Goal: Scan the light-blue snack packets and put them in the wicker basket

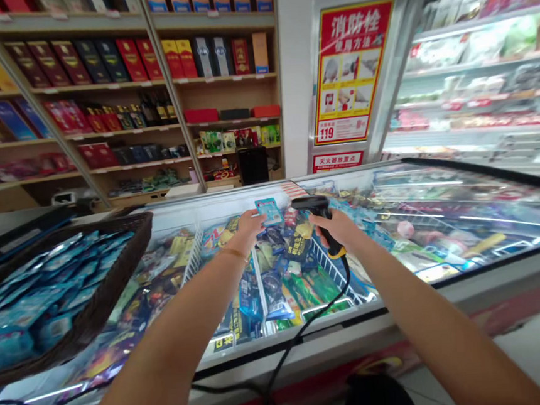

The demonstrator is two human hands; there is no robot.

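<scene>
**Scanning a packet over the open freezer**

We stand at a long chest freezer in a shop, its glass top slid open in the middle so the wire dividers and the heaped frozen packets show. On the closed glass to our left sits a dark wicker basket full of light-blue packets. Behind it run wooden shelves of boxed goods, and a red and yellow fire-hydrant poster hangs on the far wall beside an upright chiller.

Both our arms reach out over the open part. Our right hand is clenched round the grip of a black barcode scanner, whose cable trails back toward us. Our left hand pinches a small blue packet by its edge, held up just beside the scanner's head.

We judge that we are mid-scan. The next move calls for turning the packet's barcode squarely to the scanner window and holding both steady.
</scene>
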